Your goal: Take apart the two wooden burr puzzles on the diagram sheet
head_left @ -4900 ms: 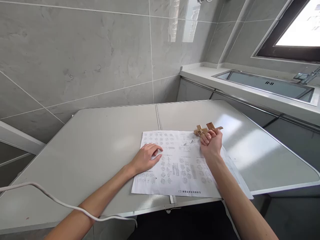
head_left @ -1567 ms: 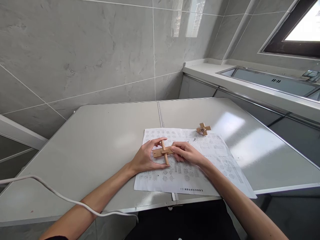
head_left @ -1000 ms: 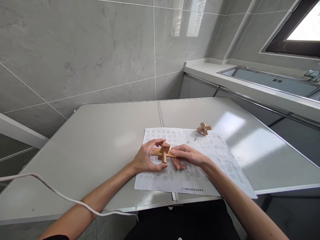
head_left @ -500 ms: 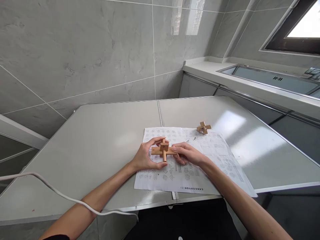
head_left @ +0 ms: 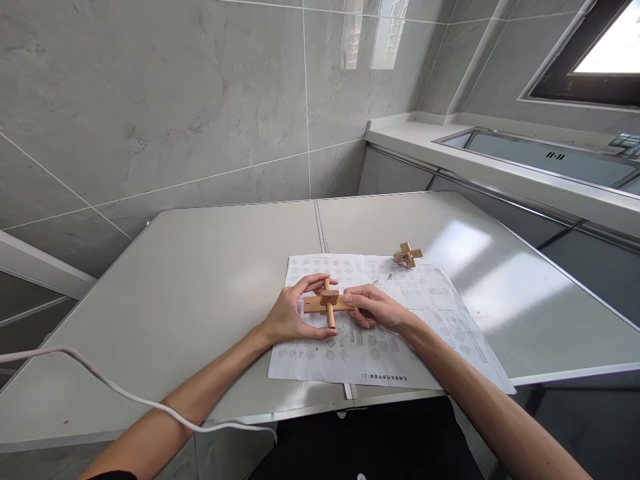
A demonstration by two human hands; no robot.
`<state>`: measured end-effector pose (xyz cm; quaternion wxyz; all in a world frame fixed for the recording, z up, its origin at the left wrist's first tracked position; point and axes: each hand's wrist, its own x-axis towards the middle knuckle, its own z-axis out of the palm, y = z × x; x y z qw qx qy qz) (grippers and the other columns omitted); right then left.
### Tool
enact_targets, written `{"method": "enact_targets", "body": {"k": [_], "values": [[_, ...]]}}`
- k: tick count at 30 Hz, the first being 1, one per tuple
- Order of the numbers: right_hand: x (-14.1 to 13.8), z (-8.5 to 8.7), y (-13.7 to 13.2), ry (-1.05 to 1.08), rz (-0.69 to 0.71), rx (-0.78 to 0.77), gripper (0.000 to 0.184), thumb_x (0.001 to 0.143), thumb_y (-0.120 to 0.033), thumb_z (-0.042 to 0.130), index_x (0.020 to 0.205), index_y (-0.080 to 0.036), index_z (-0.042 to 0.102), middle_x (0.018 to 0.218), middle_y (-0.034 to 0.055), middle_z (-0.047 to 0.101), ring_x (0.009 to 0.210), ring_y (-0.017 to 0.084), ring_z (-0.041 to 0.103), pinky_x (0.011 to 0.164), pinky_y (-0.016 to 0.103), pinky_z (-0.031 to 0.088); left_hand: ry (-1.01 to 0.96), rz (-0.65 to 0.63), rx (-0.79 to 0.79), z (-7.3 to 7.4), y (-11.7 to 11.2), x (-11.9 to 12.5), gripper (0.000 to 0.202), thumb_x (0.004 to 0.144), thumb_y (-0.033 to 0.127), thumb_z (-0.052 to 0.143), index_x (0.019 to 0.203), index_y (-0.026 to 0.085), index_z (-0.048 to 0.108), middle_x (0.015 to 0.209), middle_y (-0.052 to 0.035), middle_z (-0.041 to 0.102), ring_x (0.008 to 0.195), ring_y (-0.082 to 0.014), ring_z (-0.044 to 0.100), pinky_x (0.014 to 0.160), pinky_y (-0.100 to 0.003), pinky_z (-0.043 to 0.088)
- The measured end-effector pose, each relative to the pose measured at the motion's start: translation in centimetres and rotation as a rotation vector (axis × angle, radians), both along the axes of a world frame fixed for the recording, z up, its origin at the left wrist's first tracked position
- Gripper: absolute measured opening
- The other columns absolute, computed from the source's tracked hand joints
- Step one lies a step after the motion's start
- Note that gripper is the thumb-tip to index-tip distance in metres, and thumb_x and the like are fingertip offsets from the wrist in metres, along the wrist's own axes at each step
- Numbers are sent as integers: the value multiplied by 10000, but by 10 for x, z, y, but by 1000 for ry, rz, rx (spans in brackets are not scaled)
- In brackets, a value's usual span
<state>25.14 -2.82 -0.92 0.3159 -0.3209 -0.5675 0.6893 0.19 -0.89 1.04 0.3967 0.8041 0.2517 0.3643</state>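
Between my hands is a wooden interlocking puzzle point(head_left: 314, 305), made of crossed pieces with a round peg point(head_left: 331, 316) running through it. My left hand point(head_left: 297, 310) grips the peg by its two ends, thumb at the near end and fingertips at the far one. My right hand point(head_left: 375, 307) pinches the right end of the flat horizontal bar. The puzzle is held above a printed instruction sheet point(head_left: 400, 360) with many small diagrams. A second wooden puzzle point(head_left: 407, 255), also of crossed pieces, lies at the sheet's far edge.
The sheet lies on a light folding table point(head_left: 240, 253) with a seam down its middle. A white cable point(head_left: 125, 395) crosses over my left forearm. To the right stands a counter with a sink point(head_left: 540, 160); a grey tiled wall point(head_left: 200, 100) rises behind the table.
The puzzle in my hands has tilted slightly, and the near end of its peg has shifted a little towards me and right. The second puzzle and the sheet stay put.
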Motion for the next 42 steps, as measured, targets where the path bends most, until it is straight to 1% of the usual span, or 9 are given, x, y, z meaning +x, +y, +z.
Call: {"method": "enact_targets", "body": {"k": [7, 11, 13, 17, 19, 21, 25, 31, 42], "values": [[-2, 3, -2, 84, 89, -87, 466, 1001, -648, 640, 899, -194, 644, 634, -29, 597, 494, 115, 467, 490, 261, 390, -39, -36, -124, 1, -1, 1, 1025, 631, 481, 1016, 1503, 275, 519, 1457, -163, 659, 1295, -369, 691, 1126, -554, 555], [-6, 4, -3, 94, 127, -40, 462, 1034, -650, 586, 971, -195, 631, 694, -15, 609, 537, 126, 500, 514, 271, 417, -30, 17, -154, -1, -1, 1, 972, 662, 491, 991, 1487, 254, 536, 1350, -143, 715, 1296, -380, 682, 1119, -562, 549], [-8, 6, -4, 45, 39, 76, 409, 1059, -608, 570, 1060, -205, 645, 788, 7, 640, 616, 143, 548, 588, 292, 466, -24, 70, -106, -1, -1, 1, 917, 672, 464, 977, 1454, 242, 552, 1297, -126, 731, 1255, -368, 695, 1085, -542, 565], [-7, 10, -4, -63, -256, 343, 313, 1046, -519, 633, 1201, -249, 657, 1165, 80, 671, 935, 207, 637, 831, 363, 534, 20, 151, -39, 1, -2, 2, 851, 667, 420, 960, 1396, 237, 562, 1273, -103, 717, 1171, -329, 706, 1023, -492, 587], [-6, 10, -3, -82, -312, 443, 297, 1027, -500, 658, 1199, -258, 660, 1250, 96, 655, 1101, 255, 629, 932, 407, 530, 50, 173, -49, 0, -2, 3, 826, 679, 409, 947, 1387, 240, 557, 1255, -95, 713, 1132, -305, 709, 1005, -474, 591], [-6, 8, -2, -112, -333, 527, 275, 1014, -479, 675, 1180, -260, 665, 1201, 99, 676, 1117, 273, 629, 953, 432, 527, 85, 198, -51, -1, -2, 4, 810, 680, 410, 940, 1375, 240, 560, 1234, -88, 709, 1104, -290, 707, 999, -468, 590], [-9, 2, -1, -238, -364, 643, 193, 1011, -432, 696, 1082, -253, 713, 1021, 80, 735, 902, 242, 651, 807, 396, 533, 142, 232, -1, -3, -1, 5, 802, 670, 411, 939, 1363, 239, 573, 1229, -82, 694, 1110, -285, 691, 1015, -470, 576], [-14, -2, -4, -331, -443, 639, 153, 1033, -381, 676, 1004, -241, 732, 932, 58, 763, 796, 211, 659, 716, 349, 516, 180, 236, 30, -3, 0, 5, 792, 664, 477, 941, 1329, 235, 586, 1182, -77, 692, 1053, -277, 689, 919, -434, 604], [-16, 0, -6, -331, -480, 667, 102, 1022, -318, 671, 977, -235, 709, 893, 38, 739, 756, 192, 637, 662, 322, 495, 203, 232, 132, -3, 2, 4, 825, 665, 503, 950, 1348, 239, 568, 1190, -77, 706, 1044, -278, 688, 923, -435, 581]]}}
